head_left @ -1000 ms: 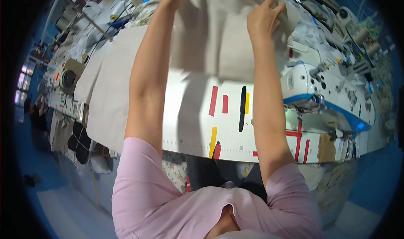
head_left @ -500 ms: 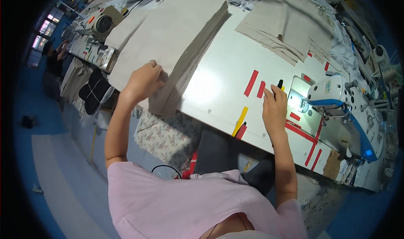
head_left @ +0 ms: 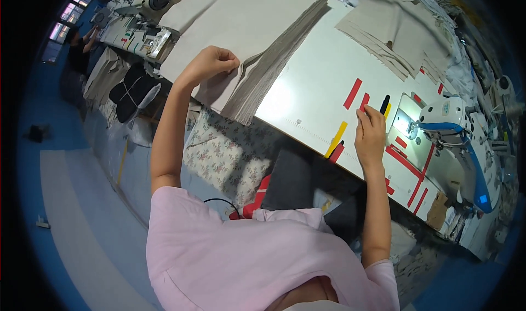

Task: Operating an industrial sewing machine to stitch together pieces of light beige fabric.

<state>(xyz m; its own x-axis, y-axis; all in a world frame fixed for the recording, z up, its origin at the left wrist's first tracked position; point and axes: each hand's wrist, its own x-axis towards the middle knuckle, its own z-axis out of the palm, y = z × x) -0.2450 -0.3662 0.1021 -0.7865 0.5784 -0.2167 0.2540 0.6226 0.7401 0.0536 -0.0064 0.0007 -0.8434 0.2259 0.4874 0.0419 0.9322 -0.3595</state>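
Observation:
My left hand (head_left: 211,65) is closed in a pinch on the near edge of the top beige fabric panel (head_left: 257,21), lifting that edge into a small fold. Beneath it lies a thick stack of similar panels (head_left: 268,64), its layered edges facing right and its near corner hanging past the table edge. My right hand (head_left: 371,136) rests on the white sewing table (head_left: 307,94), fingers loosely bent and apart, with nothing visible in them. Its fingertips are beside a red tape strip (head_left: 365,101). Just to the right is a white and blue sewing machine (head_left: 446,116), its lamp lit.
A black pen-like thing (head_left: 385,104) and yellow strips (head_left: 336,138) lie by my right hand. More beige pieces (head_left: 392,29) are piled at the back right. Floral cloth (head_left: 224,155) sits below the table edge. Another machine (head_left: 156,1) and a person (head_left: 79,53) are at far left.
My left hand has gone from hovering over the stack's near edge to pinching the top panel, whose edge is now raised. My right hand stays by the red strips. The whole view has shifted.

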